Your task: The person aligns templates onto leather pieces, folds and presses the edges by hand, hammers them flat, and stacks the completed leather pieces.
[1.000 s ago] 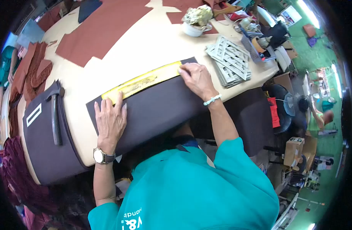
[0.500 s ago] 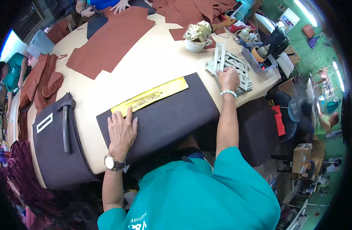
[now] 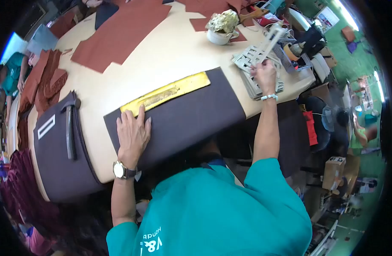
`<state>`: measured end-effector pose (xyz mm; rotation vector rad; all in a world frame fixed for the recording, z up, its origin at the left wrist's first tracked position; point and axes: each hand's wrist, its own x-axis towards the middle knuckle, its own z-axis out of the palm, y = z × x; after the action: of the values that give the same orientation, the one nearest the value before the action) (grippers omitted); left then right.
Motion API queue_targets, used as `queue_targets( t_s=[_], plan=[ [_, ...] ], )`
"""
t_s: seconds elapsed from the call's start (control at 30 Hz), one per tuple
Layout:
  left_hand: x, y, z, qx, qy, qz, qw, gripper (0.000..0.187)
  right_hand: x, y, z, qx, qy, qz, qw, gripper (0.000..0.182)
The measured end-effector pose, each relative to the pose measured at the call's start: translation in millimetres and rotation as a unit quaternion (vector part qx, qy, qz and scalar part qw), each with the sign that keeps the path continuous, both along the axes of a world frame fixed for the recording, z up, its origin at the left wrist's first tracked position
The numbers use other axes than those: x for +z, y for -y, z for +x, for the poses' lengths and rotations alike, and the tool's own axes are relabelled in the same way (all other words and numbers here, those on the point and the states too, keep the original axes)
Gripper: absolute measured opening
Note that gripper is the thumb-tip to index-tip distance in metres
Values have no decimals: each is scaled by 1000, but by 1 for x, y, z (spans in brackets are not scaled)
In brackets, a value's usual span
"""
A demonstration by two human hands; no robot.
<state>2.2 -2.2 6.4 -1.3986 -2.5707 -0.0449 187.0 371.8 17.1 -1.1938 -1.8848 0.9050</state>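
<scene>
My left hand (image 3: 133, 134), with a watch at the wrist, lies spread on the dark sheet (image 3: 191, 111), its fingertips at the near edge of a yellow bar (image 3: 166, 92). In my right hand (image 3: 265, 74) is a pale slotted template (image 3: 269, 45), raised and slightly blurred above a stack of similar templates (image 3: 250, 81). A hammer (image 3: 70, 132) and a small white frame (image 3: 46, 127) rest on another dark piece (image 3: 59, 170) at the left.
Red-brown sheets (image 3: 123, 36) lie across the far table. A white cup (image 3: 218, 37) with a lumpy mass stands near the stack, beside a bin of tools (image 3: 296, 64). Another person's hand (image 3: 92, 3) shows at the top; a co-worker (image 3: 14, 72) is at far left.
My right hand has lifted a template off the stack and tilted it up. My left hand stays by the yellow bar. The whole view has shifted slightly.
</scene>
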Motion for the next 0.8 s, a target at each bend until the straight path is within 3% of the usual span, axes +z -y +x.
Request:
queue_targets(
  t_s=[0.1, 0.2, 0.3, 0.33, 0.47, 0.57, 0.67, 0.8],
  plan=[
    [1, 0, -2, -5, 13, -1, 1000, 41, 25, 33, -6, -3, -98, 86, 991, 18],
    [1, 0, -3, -3, 13, -1, 1000, 39, 46, 92, -18, 57, 28, 109, 992, 21],
    [-2, 0, -3, 11, 12, -8, 1000, 37, 5, 121, -24, 200, 42, 186, 961, 26],
    [-3, 1, -2, 12, 10, -4, 1000, 36, 1, 131, -24, 207, 129, 194, 950, 30],
    [-6, 2, -3, 13, 13, 9, 1000, 34, -12, 159, -25, 239, 43, -35, 969, 48],
    [-2, 1, -7, 5, 18, -7, 1000, 29, -28, 151, -21, 193, -102, -169, 961, 40],
    [-6, 1, -22, -28, 14, 24, 999, 22, -23, 160, -23, 215, -222, -224, 924, 36],
    [-7, 4, -46, -68, 110, 94, 987, 20, -19, 165, -31, 228, -198, -294, 907, 29]
  ],
)
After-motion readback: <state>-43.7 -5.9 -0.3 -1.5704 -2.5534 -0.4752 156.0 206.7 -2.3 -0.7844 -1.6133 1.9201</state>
